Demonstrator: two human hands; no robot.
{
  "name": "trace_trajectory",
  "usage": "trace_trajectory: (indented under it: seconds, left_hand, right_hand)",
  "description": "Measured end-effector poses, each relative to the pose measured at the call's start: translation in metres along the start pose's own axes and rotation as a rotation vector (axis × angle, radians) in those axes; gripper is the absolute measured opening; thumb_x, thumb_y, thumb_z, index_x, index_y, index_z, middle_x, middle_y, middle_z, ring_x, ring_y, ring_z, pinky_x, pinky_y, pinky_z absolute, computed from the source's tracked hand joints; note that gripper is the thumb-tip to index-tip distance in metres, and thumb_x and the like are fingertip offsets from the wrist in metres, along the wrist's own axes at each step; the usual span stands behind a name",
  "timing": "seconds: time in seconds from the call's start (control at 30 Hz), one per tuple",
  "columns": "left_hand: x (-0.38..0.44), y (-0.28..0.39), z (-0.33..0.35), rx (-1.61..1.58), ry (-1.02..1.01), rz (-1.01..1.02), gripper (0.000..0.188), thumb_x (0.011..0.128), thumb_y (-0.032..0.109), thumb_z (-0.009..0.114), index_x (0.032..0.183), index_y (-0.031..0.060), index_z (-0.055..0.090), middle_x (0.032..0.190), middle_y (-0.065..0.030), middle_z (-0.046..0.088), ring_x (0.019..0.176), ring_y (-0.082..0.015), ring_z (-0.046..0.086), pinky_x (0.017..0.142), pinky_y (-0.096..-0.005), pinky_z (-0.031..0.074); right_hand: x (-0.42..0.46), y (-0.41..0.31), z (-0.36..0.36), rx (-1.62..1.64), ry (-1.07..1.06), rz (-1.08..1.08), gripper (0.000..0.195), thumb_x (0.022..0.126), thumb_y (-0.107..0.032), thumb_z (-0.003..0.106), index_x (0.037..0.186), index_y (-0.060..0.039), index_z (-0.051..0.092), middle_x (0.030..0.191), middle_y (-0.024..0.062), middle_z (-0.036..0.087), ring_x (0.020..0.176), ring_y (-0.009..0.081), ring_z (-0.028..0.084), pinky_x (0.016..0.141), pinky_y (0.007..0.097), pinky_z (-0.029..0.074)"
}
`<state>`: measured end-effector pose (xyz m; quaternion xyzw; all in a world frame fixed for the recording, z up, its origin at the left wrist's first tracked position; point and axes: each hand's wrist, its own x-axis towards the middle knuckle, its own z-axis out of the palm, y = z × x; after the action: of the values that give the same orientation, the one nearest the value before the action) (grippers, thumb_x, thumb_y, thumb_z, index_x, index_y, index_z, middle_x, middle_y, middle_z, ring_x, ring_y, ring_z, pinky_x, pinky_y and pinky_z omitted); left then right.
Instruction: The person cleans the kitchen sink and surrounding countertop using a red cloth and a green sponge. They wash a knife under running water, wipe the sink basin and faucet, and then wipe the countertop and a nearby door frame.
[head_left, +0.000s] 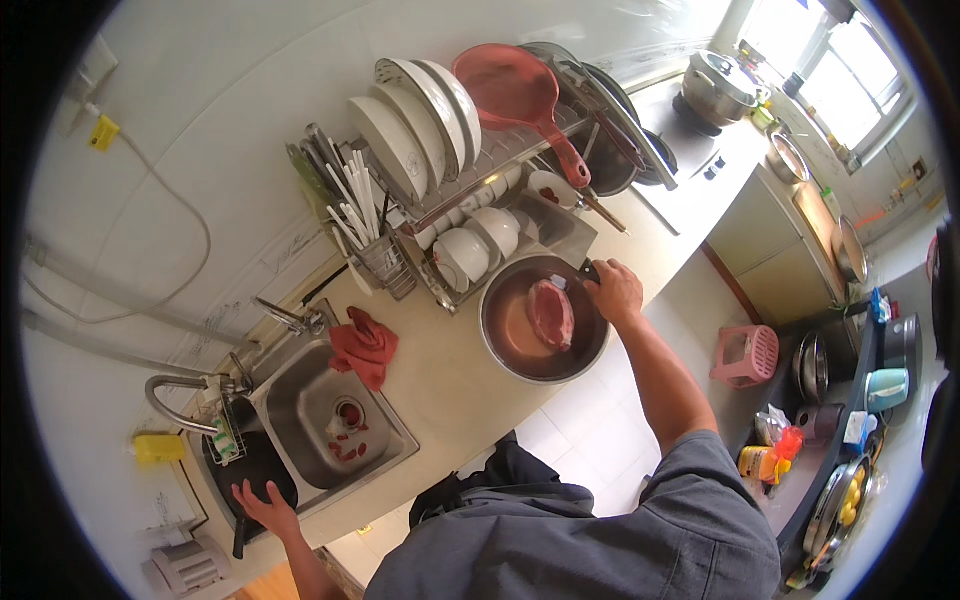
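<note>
My right hand (619, 289) is closed around a black riveted handle (590, 271) at the far right rim of a round steel pot (491, 352). I cannot tell whether the handle is the pot's or a knife's. Inside the pot, a piece of raw red meat (551, 315) lies in reddish water. My left hand (270, 514) is empty with its fingers spread, over the near edge of a black pan (259, 465) in the left basin. Beside it, the steel sink (300, 397) holds small red scraps around its drain (349, 412).
A red cloth (364, 345) hangs over the sink's corner. Behind the pot stands a dish rack (450, 217) with white bowls (461, 255), plates and a red frying pan (510, 86). The faucet (176, 397) arches over the left basin. A pink stool (746, 356) stands to the right.
</note>
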<state>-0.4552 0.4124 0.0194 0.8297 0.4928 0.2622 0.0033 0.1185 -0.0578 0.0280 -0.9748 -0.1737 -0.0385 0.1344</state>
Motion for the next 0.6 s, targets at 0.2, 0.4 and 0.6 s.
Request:
trace_trajectory:
  seconds: [0.2,0.4,0.6]
  left_hand:
    - [-0.027,0.011,0.0,-0.042,-0.048,-0.024,0.049,0.092,0.031,0.062,0.128,0.0009,0.049,0.148,-0.0207,0.035,0.135,-0.0394,0.035,0.111,-0.048,0.028]
    - [-0.052,0.017,0.0,-0.101,-0.072,-0.073,0.045,0.09,0.027,0.064,0.124,-0.0011,0.052,0.145,-0.0217,0.039,0.133,-0.0375,0.039,0.111,-0.0438,0.03]
    - [-0.071,0.016,0.002,-0.099,-0.099,-0.12,0.04,0.089,0.018,0.065,0.121,-0.0007,0.053,0.145,-0.0211,0.04,0.132,-0.0366,0.04,0.109,-0.0434,0.032]
  right_hand:
    - [0.03,0.011,0.012,0.01,-0.025,-0.063,0.031,0.078,-0.027,0.073,0.103,-0.011,0.064,0.096,0.0085,0.064,0.097,0.0294,0.062,0.081,0.0412,0.05]
    - [0.055,0.027,0.02,0.09,-0.06,-0.166,0.035,0.076,-0.028,0.075,0.106,-0.0116,0.068,0.094,0.0098,0.065,0.094,0.0312,0.063,0.081,0.042,0.05]
    - [0.073,0.046,0.028,0.184,-0.173,-0.2,0.038,0.075,-0.028,0.076,0.108,-0.0104,0.068,0.096,0.0135,0.067,0.092,0.0356,0.063,0.08,0.0439,0.049]
